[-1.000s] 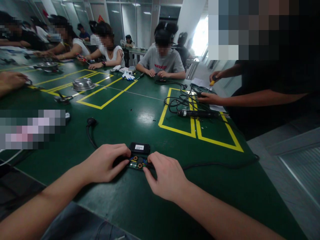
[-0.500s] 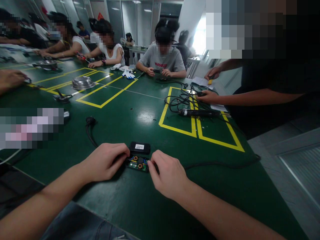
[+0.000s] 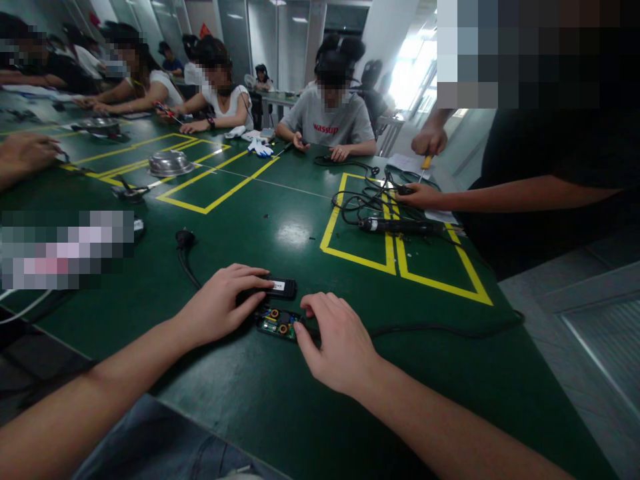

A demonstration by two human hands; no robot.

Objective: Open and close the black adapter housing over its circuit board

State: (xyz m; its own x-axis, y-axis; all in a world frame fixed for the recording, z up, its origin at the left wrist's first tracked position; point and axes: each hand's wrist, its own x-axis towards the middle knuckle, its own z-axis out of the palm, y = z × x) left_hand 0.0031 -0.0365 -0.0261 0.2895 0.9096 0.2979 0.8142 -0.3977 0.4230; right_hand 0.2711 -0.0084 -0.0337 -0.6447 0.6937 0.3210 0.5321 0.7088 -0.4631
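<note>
A black plastic case [image 3: 270, 331] lies uncovered on the green table, showing a circuit board with copper coils and coloured wires. Just behind it is its black cover [image 3: 290, 289], which bears a white label. My left hand [image 3: 225, 300] is closed on the cover's left end, fingers over the top and thumb on the near side. At the case's right end, my right hand [image 3: 337, 340] keeps its thumb on the near corner and a bent index finger by the far one. Its other fingers are partly hidden. A black cord [image 3: 425, 328] runs rightward from behind that hand.
A black power plug [image 3: 185, 238] lies beyond my left forearm. Yellow tape [image 3: 357, 261] marks rectangles on the table. Coiled black cable and a dark rod-shaped tool [image 3: 400, 227] lie at right, where a co-worker's hand [image 3: 430, 141] holds a screwdriver [image 3: 425, 167]. A metal bowl [image 3: 170, 163] stands farther off.
My left hand has moved from the case's left end up onto the cover, which has shifted slightly left and away. My right thumb and index finger have spread a little.
</note>
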